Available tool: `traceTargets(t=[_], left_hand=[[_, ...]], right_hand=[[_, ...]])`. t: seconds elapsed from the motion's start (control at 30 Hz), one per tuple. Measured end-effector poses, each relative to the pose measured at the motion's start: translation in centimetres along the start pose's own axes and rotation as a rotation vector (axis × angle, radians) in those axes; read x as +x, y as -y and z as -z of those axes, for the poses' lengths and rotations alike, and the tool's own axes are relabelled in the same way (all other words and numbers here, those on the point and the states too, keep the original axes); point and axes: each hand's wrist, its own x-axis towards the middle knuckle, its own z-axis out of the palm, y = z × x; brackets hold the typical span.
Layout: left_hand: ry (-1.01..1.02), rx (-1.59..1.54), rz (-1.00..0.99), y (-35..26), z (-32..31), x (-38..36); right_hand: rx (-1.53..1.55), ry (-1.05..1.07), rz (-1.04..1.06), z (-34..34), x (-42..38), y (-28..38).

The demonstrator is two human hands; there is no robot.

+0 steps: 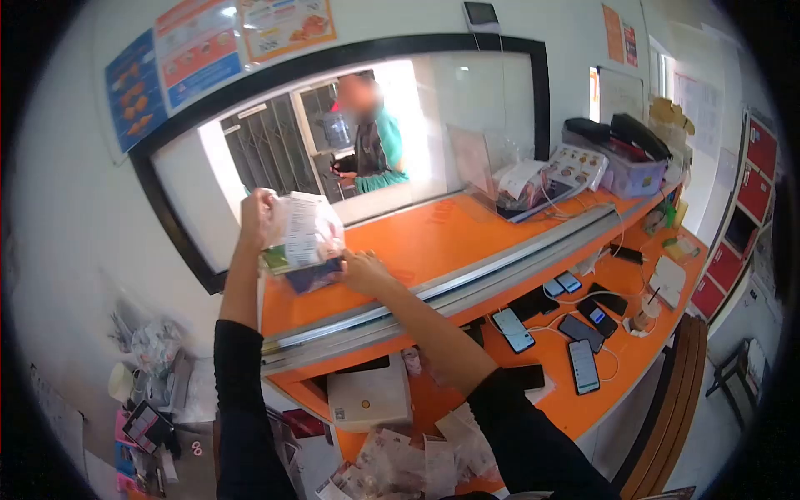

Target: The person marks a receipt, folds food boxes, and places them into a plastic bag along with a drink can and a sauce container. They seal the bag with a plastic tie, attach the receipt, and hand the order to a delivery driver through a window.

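A clear plastic bag [332, 223] with a dark box [315, 277] inside hangs above the orange counter [400, 233], in front of the window. A printed paper slip [302, 229] shows on its near face, with a green strip below. My left hand [257, 215] is closed on the bag's upper left part. My right hand [365, 273] is at its lower right side, fingers curled against the bag's edge; the fingertips are partly hidden. Both forearms are in black sleeves.
A person in green sleeves [390, 142] stands beyond the window. Metal rails [467, 283] run along the counter. Several phones [585, 367] with cables and a drink cup [646, 315] lie on the lower desk. A white printer-like box [367, 400] and bagged papers [392, 458] are below.
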Motion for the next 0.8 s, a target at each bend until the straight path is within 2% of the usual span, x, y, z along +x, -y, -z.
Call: traceTargets(t=[0.03,0.1,0.13,0.17,0.2,0.23,0.27,0.3,0.33,0.37,0.4,0.43,0.47,0.5,0.57,0.6,0.63,0.67,0.7,0.73,0.77,0.8], left_hand=[[0.016,-0.174,0.367,-1.2,0.3,0.1],[0.105,0.638,-0.389,-7.3,-0.2,-2.6],[0.16,0.716,-0.39,-5.3,0.3,-1.9],[0.189,0.733,-0.435,-5.5,0.1,-2.1],[0.298,0.717,-0.108,-5.2,0.2,-1.7],[0.338,0.897,-0.374,-3.7,0.8,-1.2],[0.345,0.679,-0.027,-3.1,1.1,-0.6],[0.339,0.47,0.321,-3.4,1.0,-0.6],[0.341,0.438,0.362,-4.7,0.9,-1.5],[0.335,0.408,0.406,-6.1,1.2,-2.8],[0.296,0.428,0.322,-7.9,1.6,-4.6],[0.248,0.445,0.241,-10.1,1.9,-6.7],[0.208,0.593,0.114,-13.9,1.6,-9.7],[0.164,0.742,-0.015,-18.9,0.7,-13.1],[0.206,0.66,-0.011,-25.8,-0.4,-19.2],[0.254,0.674,0.09,-27.7,0.0,-21.9],[0.304,0.687,0.186,-29.5,0.2,-24.5],[0.389,0.645,0.297,-31.6,-0.5,-27.1],[0.474,0.597,0.398,-33.1,-1.3,-29.2],[0.587,0.506,0.542,-33.6,-1.6,-31.2],[0.703,0.408,0.692,-33.7,-1.9,-32.7],[0.801,0.523,0.722,-34.5,-3.3,-33.2]], right_hand=[[-0.062,-0.001,0.043,-1.3,0.8,-0.7],[-0.207,0.066,-0.092,-2.7,2.4,-0.3],[-0.096,0.041,-0.221,1.2,0.1,2.5],[-0.105,0.034,-0.235,-0.8,1.7,1.6],[-0.145,0.063,-0.269,-1.1,2.2,1.5],[-0.112,0.115,-0.303,0.3,1.5,1.8],[0.078,-0.118,-0.3,0.0,1.5,1.7],[0.095,-0.472,-0.087,0.1,0.5,1.6],[0.096,-0.824,0.144,0.8,-0.7,2.3],[0.091,-0.782,0.264,3.9,-4.9,3.0],[0.089,-0.729,0.39,7.7,-11.2,2.8],[-0.01,-0.86,0.506,9.2,-16.4,0.8],[-0.112,-0.98,0.634,10.5,-21.1,-1.4],[0.081,-0.732,0.327,13.2,-26.0,-3.6],[-0.108,-0.616,-0.109,14.2,-32.5,-14.5],[-0.22,-0.511,-0.307,14.7,-35.7,-19.9],[-0.226,-0.575,-0.722,8.8,-41.8,-31.5],[-0.309,-0.703,-0.761,13.5,-43.3,-32.7],[-0.569,-0.718,-0.64,13.5,-47.0,-37.5],[-0.682,-0.634,-0.797,14.0,-48.1,-39.3],[-0.69,-0.539,-0.819,14.2,-48.8,-41.1],[-0.697,-0.432,-0.842,14.5,-49.6,-42.0]])
